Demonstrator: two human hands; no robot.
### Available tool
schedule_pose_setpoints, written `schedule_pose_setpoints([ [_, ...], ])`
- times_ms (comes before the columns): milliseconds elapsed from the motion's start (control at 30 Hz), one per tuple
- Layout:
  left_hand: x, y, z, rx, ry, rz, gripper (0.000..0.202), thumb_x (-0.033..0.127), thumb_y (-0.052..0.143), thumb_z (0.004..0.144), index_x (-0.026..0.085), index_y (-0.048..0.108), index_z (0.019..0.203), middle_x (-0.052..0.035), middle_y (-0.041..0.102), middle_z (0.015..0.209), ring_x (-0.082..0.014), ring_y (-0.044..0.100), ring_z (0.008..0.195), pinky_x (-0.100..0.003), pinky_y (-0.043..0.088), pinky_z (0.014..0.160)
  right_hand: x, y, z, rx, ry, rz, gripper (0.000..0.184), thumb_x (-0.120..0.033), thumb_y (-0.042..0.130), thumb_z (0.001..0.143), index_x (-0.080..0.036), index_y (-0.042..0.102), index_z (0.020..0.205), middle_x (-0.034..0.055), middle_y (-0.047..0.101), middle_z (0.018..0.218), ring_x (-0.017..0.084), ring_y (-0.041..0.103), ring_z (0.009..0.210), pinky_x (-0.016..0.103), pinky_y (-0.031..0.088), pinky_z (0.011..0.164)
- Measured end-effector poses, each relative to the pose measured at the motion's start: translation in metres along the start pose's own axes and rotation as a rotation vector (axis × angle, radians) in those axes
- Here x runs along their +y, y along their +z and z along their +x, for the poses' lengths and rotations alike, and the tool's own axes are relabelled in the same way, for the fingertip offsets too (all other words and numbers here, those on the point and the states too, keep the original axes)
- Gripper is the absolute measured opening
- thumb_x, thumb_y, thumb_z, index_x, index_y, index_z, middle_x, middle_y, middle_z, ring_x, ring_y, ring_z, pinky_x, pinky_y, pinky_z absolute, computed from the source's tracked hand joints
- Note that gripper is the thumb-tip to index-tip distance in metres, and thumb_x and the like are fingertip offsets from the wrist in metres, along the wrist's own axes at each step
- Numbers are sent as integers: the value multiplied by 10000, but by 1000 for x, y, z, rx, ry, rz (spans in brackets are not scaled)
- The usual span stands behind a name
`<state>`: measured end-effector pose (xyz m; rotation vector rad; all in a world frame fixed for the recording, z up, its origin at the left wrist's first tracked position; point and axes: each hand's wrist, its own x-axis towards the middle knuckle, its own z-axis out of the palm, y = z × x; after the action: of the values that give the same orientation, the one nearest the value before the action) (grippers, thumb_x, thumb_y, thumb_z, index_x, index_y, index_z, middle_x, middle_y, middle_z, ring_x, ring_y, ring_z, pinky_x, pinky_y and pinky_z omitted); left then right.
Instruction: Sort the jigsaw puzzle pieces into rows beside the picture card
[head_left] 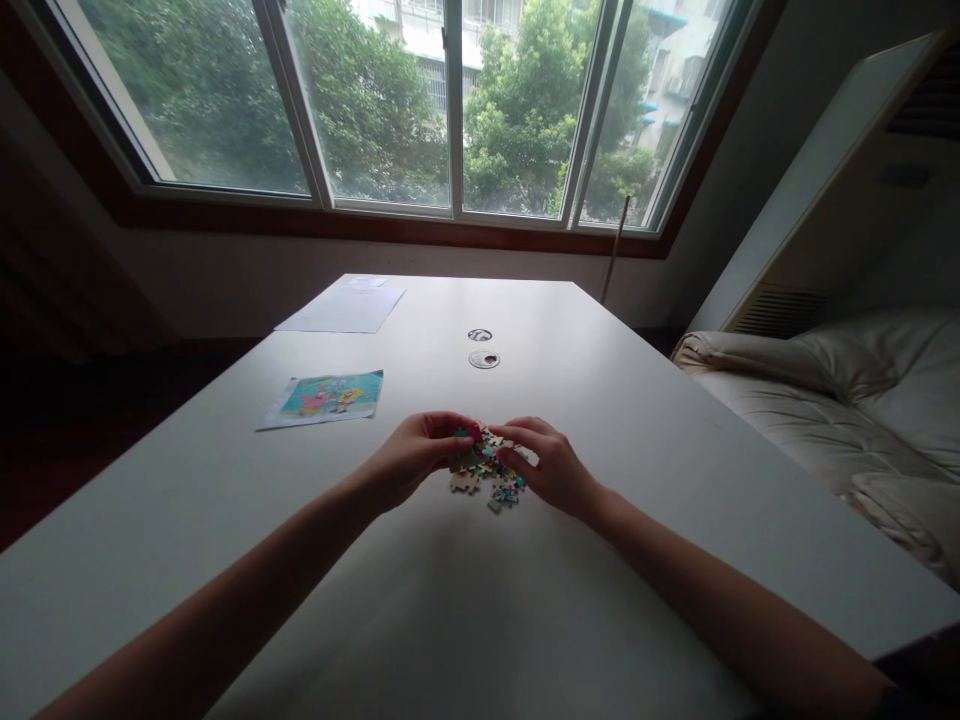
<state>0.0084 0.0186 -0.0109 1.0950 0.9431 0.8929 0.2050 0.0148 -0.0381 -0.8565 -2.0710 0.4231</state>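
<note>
A small heap of jigsaw puzzle pieces point(491, 478) lies on the white table point(480, 600), in front of me at the middle. My left hand point(420, 455) reaches in from the left, its fingers curled and pinched on pieces at the heap's top left. My right hand point(547, 462) comes from the right, fingers bent over the heap and closed on pieces at its right side. Both hands rest on the pile, close together.
A colourful cartoon picture sheet point(330, 396) lies to the left of the heap. A white paper point(345, 308) sits at the table's far left. Two round cable holes point(484, 358) mark the table's middle. A bed with pale bedding point(847, 400) stands at the right.
</note>
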Motion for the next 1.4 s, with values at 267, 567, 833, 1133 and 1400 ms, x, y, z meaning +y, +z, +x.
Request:
schedule_pose_setpoints([
  [267, -4, 11, -3, -6, 109, 82, 313, 252, 734, 596, 115, 606, 847, -51, 659, 753, -147, 590, 670, -252, 436, 592, -10, 7, 1, 11, 377, 544, 223, -321, 600, 732, -157, 585, 882, 29, 638, 723, 125, 594, 640, 249, 487, 588],
  [567, -9, 11, -2, 41, -15, -50, 277, 238, 751, 566, 124, 607, 773, -20, 628, 709, -115, 572, 630, -243, 442, 593, -3, 7, 7, 95, 533, 792, 269, -376, 645, 664, -152, 583, 799, -25, 563, 585, 37, 413, 417, 167, 337, 384],
  [833, -12, 9, -1, -14, -32, -56, 283, 244, 732, 601, 122, 643, 839, -40, 650, 769, -120, 577, 681, -244, 437, 640, -2, 7, 2, 77, 431, 435, 237, -351, 576, 739, -143, 645, 830, 34, 624, 672, 104, 522, 563, 215, 417, 497],
  [1133, -12, 13, -3, -31, -75, 18, 250, 287, 710, 645, 93, 648, 789, -30, 615, 669, -82, 522, 567, -202, 401, 536, -9, 7, 0, 37, 374, 333, 226, -345, 577, 745, -164, 645, 863, 27, 625, 659, 114, 545, 583, 236, 449, 545],
  [1400, -14, 9, 2, 29, -117, -214, 191, 179, 720, 638, 96, 665, 801, -61, 658, 755, -99, 587, 664, -181, 465, 617, 1, 8, 3, 60, 476, 601, 257, -362, 619, 699, -148, 616, 841, 28, 635, 688, 109, 555, 581, 223, 443, 519],
])
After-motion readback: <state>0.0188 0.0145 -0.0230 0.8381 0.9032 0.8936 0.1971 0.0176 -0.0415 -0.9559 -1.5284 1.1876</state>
